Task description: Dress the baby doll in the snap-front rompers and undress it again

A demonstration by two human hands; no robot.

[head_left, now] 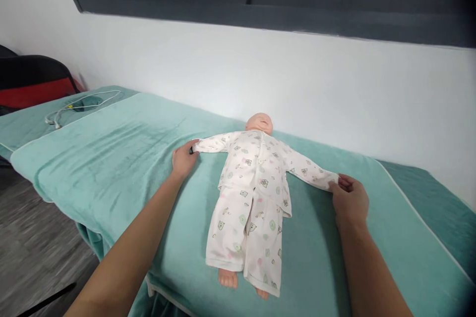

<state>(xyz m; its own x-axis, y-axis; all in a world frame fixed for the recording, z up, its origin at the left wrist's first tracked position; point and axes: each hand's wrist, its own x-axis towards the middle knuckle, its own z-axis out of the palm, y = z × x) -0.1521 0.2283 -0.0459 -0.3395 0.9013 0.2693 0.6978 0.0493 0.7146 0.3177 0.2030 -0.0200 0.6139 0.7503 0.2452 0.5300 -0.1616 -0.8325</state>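
Observation:
A baby doll (pixel 259 123) lies on its back on the green-covered bed, head toward the wall and feet toward me. It wears a white printed pajama top (pixel 256 158) and matching pajama pants (pixel 243 228); its bare feet show below the hems. Both sleeves are stretched out sideways. My left hand (pixel 185 159) pinches the cuff of the sleeve on the left. My right hand (pixel 349 198) grips the cuff of the other sleeve (pixel 312 171). The doll's hands are not visible.
Green plush covers (pixel 111 158) spread over the bed. A white cable (pixel 84 104) lies coiled at the far left. Beyond it stands a black and red chair (pixel 35 81). A white wall (pixel 334 89) with a dark-framed window (pixel 245 2) borders the bed's far side.

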